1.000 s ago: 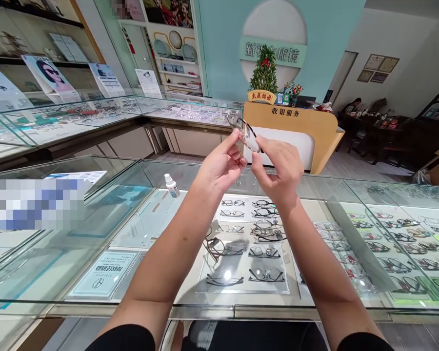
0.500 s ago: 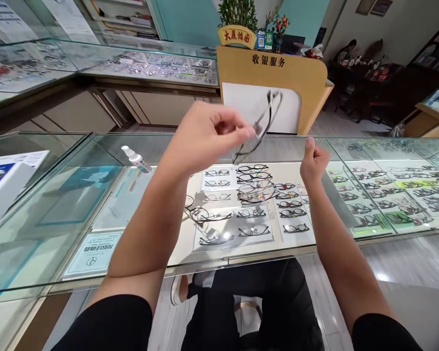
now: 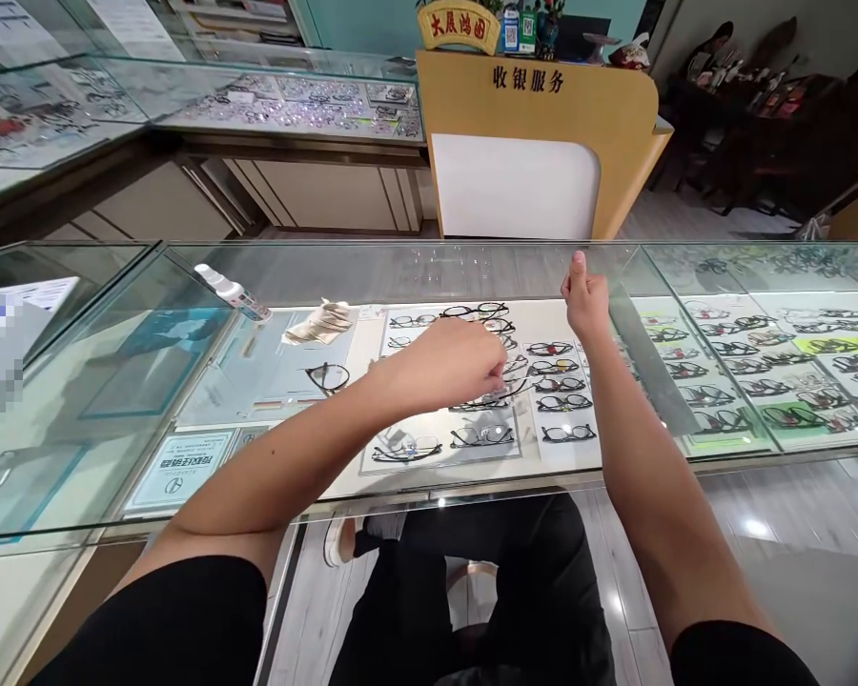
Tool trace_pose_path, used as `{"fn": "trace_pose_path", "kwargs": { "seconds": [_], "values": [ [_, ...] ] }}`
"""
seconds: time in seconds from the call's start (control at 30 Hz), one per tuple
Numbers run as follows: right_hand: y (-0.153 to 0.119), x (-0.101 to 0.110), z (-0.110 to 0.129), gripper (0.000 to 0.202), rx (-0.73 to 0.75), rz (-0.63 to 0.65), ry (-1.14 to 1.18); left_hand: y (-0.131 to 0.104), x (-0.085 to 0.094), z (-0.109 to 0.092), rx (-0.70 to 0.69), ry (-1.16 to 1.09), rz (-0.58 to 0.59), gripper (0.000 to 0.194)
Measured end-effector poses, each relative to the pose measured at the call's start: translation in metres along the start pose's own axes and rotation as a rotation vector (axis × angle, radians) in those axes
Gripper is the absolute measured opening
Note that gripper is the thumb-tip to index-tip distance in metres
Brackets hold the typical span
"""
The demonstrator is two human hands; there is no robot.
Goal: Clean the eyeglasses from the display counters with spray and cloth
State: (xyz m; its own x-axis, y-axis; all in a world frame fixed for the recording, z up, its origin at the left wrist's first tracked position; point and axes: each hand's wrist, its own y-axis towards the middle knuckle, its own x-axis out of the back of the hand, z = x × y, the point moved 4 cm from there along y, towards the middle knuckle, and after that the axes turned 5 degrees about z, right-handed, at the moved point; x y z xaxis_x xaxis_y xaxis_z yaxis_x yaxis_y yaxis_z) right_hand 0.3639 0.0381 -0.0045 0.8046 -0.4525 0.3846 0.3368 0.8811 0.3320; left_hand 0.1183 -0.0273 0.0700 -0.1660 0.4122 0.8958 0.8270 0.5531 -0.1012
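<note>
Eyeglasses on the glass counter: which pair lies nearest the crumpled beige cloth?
The dark-rimmed eyeglasses just below that cloth in view, lying apart from the rows.

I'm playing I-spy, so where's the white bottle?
In the head view's left half, the white bottle is on the glass counter, left of the crumpled cloth.

Head view, one: worn on the head, facing forward and down. Near: glass counter (image 3: 400,496), nine to three o'clock. Farther: wooden desk (image 3: 529,114), one o'clock.
</note>
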Motion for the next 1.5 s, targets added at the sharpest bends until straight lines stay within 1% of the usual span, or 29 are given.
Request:
{"fn": "trace_pose_path", "kwargs": {
  "seconds": [0.13, 0.27, 0.4, 0.5, 0.57, 0.7, 0.77, 0.83, 0.9, 1.0, 1.1, 1.17, 1.23, 1.33, 1.37, 1.43, 1.5],
  "values": [
    [0.000, -0.002, -0.004, 0.069, -0.059, 0.000, 0.008, 0.013, -0.019, 0.003, 0.037, 0.103, 0.060, 0.029],
    [-0.001, -0.003, -0.002, 0.068, -0.072, 0.001, 0.019, 0.019, -0.027, 0.006, 0.058, 0.094, 0.077, 0.032],
    [-0.003, -0.004, 0.001, 0.069, -0.062, 0.014, 0.010, 0.021, -0.029, 0.010, 0.053, 0.011, 0.035, 0.045],
    [-0.004, -0.005, 0.000, 0.069, -0.056, 0.020, 0.011, 0.021, -0.030, 0.013, 0.046, -0.072, 0.003, 0.047],
    [-0.004, -0.006, -0.001, 0.070, -0.051, 0.028, 0.010, 0.020, -0.031, 0.017, 0.052, -0.099, 0.012, 0.043],
    [-0.003, -0.008, -0.002, 0.072, -0.038, 0.039, 0.014, 0.019, -0.030, 0.028, 0.070, -0.146, 0.048, 0.028],
    [-0.003, -0.008, -0.003, 0.074, -0.034, 0.045, 0.020, 0.020, -0.027, 0.035, 0.078, -0.206, 0.006, 0.029],
    [-0.004, -0.008, -0.003, 0.074, -0.039, 0.045, 0.000, 0.022, -0.024, 0.042, 0.097, -0.213, -0.053, 0.031],
    [-0.004, -0.008, -0.003, 0.072, -0.044, 0.035, -0.048, 0.026, -0.023, 0.049, 0.127, -0.130, -0.085, 0.031],
    [-0.006, -0.007, -0.001, 0.068, -0.014, 0.041, -0.115, 0.031, -0.024, 0.053, 0.154, 0.040, -0.063, 0.025],
    [-0.007, -0.008, -0.001, 0.065, 0.009, 0.080, -0.156, 0.034, -0.026, 0.050, 0.159, 0.157, 0.038, 0.015],
    [-0.006, -0.009, -0.003, 0.062, -0.002, 0.093, -0.177, 0.034, -0.028, 0.046, 0.157, 0.227, 0.118, 0.013],
    [-0.004, -0.009, -0.007, 0.049, 0.003, 0.076, -0.185, 0.034, -0.028, 0.041, 0.145, 0.280, 0.156, 0.016],
    [-0.001, -0.009, -0.013, 0.008, 0.057, 0.030, -0.160, 0.034, -0.028, 0.037, 0.113, 0.307, 0.155, 0.019],
    [0.000, -0.009, -0.014, 0.010, 0.076, 0.021, -0.150, 0.034, -0.028, 0.036, 0.102, 0.309, 0.150, 0.019],
    [0.001, -0.009, -0.015, 0.022, 0.106, 0.010, -0.148, 0.033, -0.028, 0.033, 0.080, 0.320, 0.133, 0.018],
    [0.002, -0.008, -0.016, 0.026, 0.115, 0.004, -0.161, 0.033, -0.028, 0.030, 0.053, 0.345, 0.111, 0.019]
  ]
}}
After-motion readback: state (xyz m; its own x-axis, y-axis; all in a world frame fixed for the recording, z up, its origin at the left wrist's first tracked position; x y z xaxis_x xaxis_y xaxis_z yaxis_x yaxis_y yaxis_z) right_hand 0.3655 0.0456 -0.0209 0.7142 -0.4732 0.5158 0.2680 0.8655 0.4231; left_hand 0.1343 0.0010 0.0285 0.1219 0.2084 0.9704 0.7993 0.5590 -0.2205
